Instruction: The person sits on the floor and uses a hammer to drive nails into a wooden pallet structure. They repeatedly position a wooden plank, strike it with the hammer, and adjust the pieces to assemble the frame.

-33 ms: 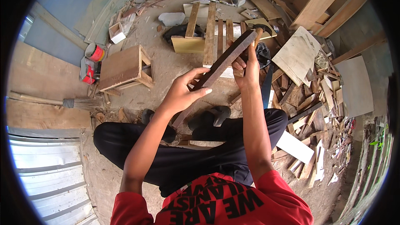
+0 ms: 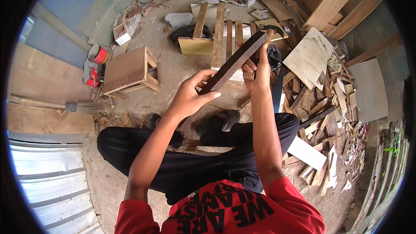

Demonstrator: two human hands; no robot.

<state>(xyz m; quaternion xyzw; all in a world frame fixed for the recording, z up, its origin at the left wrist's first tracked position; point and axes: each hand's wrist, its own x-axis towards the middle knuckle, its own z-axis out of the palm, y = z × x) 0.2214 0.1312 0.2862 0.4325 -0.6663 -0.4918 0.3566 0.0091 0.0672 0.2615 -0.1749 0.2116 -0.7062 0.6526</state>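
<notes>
A long dark-brown wooden strip slants up in front of me from lower left to upper right. My left hand is closed round its middle, thumb on the near side and fingers on the far side. Close to the strip's upper end is my right hand, index finger stretched up along it and the other fingers curled. A claw hammer shows just beyond that index finger, its dark head away from me. Its wooden handle runs down into my right hand, where the grip is partly hidden.
Wooden slats and a yellowish board lie ahead. A wooden stool lies left, near paint cans and a broom. Right are a blue saw blade, a pale board and heaped scrap wood.
The strip's upper end and my right hand have shifted very slightly to the right. Everything else looks the same.
</notes>
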